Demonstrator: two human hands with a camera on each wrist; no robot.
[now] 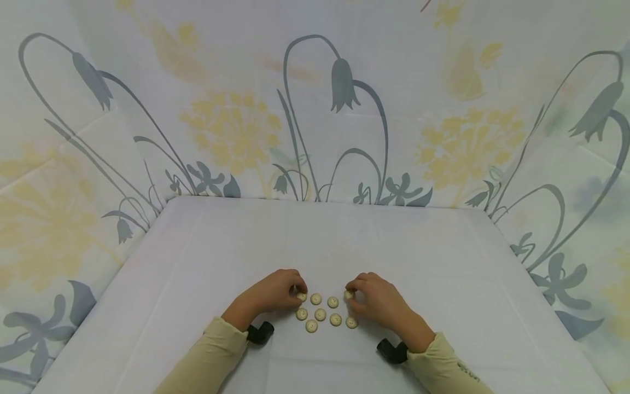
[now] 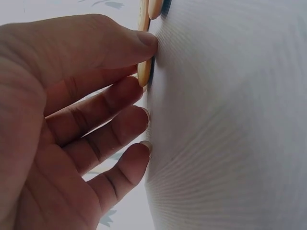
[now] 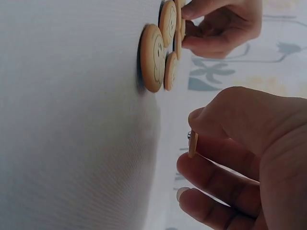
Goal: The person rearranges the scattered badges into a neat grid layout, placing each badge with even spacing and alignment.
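Observation:
Several small round wooden discs [image 1: 320, 314] with dark line drawings lie loosely grouped on the white cloth. At the group's left end my left hand [image 1: 273, 290] pinches one wooden disc [image 2: 143, 74] between thumb and fingers, its edge close to the cloth. The other fingertips of that hand reach down to the surface. Across the group, my right hand [image 1: 379, 298] holds another wooden disc [image 3: 193, 143] between thumb and fingertips, tilted and apart from the cloth. Just below this hand in the head view lies a further disc [image 1: 351, 322].
A white cloth [image 1: 325, 246] covers the table. Floral fabric [image 1: 315, 120] hangs around its back and sides. Black wrist devices stick out by the left wrist [image 1: 261, 332] and the right wrist [image 1: 392, 351].

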